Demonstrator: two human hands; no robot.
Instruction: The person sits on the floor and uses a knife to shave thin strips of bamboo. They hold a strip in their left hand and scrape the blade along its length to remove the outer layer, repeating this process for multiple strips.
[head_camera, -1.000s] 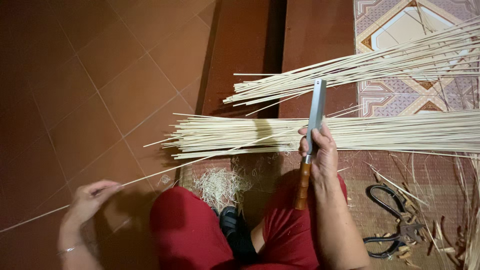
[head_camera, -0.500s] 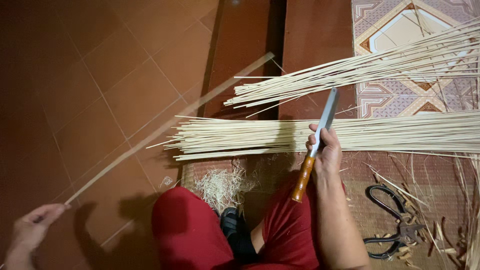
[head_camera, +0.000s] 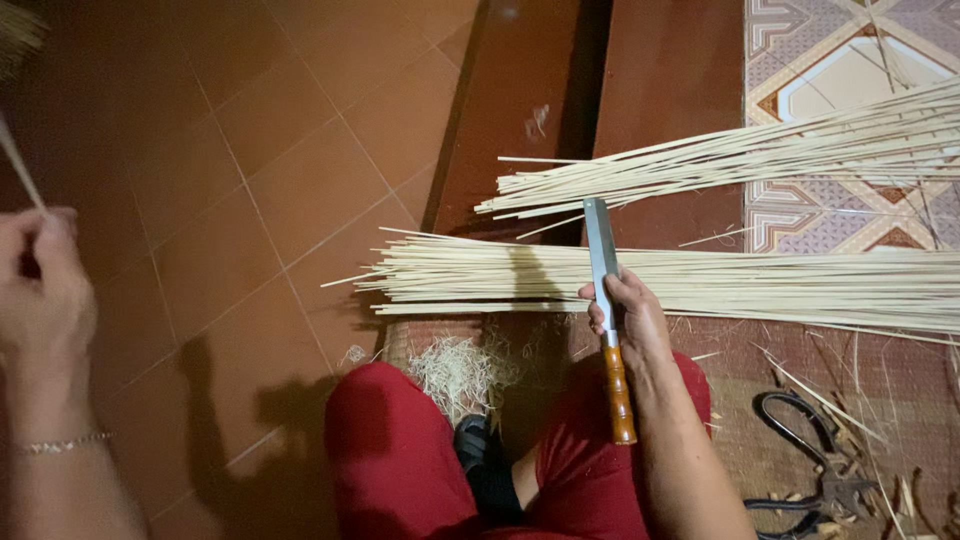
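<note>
Red trousers (head_camera: 400, 450), thin wrist bracelet (head_camera: 62, 442)

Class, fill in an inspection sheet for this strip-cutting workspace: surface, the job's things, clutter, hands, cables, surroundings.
Surface: red-brown tiled floor, with a patterned tile area at upper right.
Job's things: two bundles of pale thin strips, near bundle and far bundle, lying side by side; a flat-bladed knife with an orange handle.
Clutter: pale shavings by the knees; black scissors on the woven mat at right, loose offcuts around them.
Hands: right hand grips the knife, blade over the near bundle; left hand, raised at far left, pinches one strip.
Cables: nothing seen.
Surroundings: dark wooden plank beyond the bundles; person's red trousers.
</note>
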